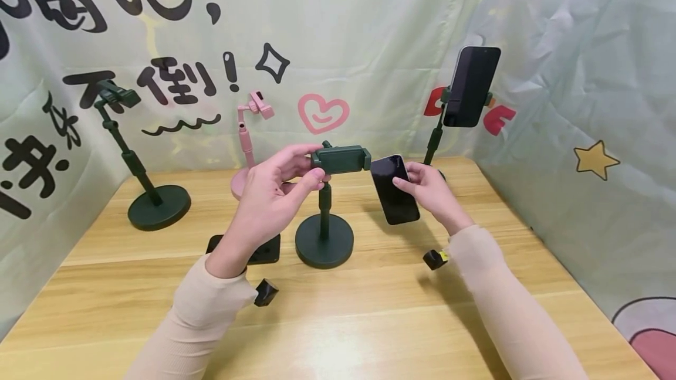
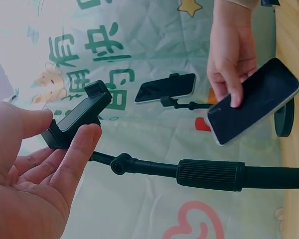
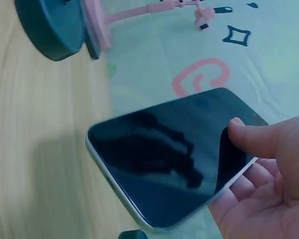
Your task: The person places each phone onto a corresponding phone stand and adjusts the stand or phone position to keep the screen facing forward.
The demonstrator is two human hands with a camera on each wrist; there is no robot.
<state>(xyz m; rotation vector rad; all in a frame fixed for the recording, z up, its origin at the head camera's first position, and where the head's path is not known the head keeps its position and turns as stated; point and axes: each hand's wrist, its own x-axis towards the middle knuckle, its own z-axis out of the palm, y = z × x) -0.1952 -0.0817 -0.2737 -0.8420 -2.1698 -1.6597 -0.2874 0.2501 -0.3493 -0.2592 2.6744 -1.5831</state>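
Observation:
My left hand [image 1: 274, 192] grips the left end of the clamp [image 1: 342, 159] on a dark green phone stand, thumb in front and fingers behind. The stand's round base [image 1: 324, 242] rests on the table, and nothing sits in the clamp's jaws. To the right of it, my right hand [image 1: 430, 189] holds a smartphone [image 1: 395, 192] by its right edge, thumb on the dark screen. The smartphone [image 3: 164, 159] is tilted and off the table in the right wrist view. A small gap separates it from the clamp [image 2: 79, 117].
Another green stand [image 1: 158, 207] is at the left, and a pink stand [image 1: 246, 139] behind my left hand. At the back right, a stand bears a phone [image 1: 472, 87]. A dark phone [image 1: 264, 251] lies partly under my left wrist on the wooden table [image 1: 338, 321]. Printed cloth [image 1: 391, 28] hangs behind.

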